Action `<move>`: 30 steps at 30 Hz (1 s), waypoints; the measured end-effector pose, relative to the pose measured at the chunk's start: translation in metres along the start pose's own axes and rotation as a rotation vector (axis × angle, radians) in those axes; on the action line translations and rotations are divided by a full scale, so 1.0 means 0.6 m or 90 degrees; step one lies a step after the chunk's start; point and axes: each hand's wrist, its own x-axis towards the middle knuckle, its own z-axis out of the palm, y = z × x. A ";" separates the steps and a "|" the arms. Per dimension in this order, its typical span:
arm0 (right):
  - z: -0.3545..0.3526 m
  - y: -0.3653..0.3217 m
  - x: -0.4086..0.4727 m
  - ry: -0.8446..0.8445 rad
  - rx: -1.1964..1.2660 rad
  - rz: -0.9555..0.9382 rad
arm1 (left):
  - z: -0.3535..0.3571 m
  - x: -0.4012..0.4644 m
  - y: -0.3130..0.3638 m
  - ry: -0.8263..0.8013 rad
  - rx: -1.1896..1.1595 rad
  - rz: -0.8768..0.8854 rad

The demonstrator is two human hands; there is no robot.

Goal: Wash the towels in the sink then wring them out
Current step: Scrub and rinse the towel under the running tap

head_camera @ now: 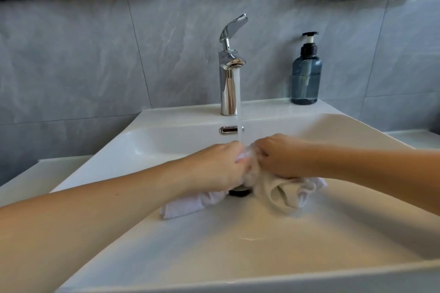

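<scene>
Here, both hands work one bunched towel (283, 191) directly under the running stream (240, 112) from the tap (229, 83), low in the sink (262, 240) over the drain (239, 191). Your left hand (220, 164) grips one end, fingers curled round the cloth; your right hand (279, 156) grips the other likewise. Keep the bunch centred in the stream and rub the two gripped sections against each other, shifting your hold so fresh cloth meets the water. Let the loose tails trail on the sink floor, clear of the drain. Judged from this, washing is under way; wringing is not yet done.
</scene>
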 end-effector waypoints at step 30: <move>0.000 0.002 0.002 0.091 0.029 -0.056 | 0.001 0.023 -0.034 0.111 -0.135 0.041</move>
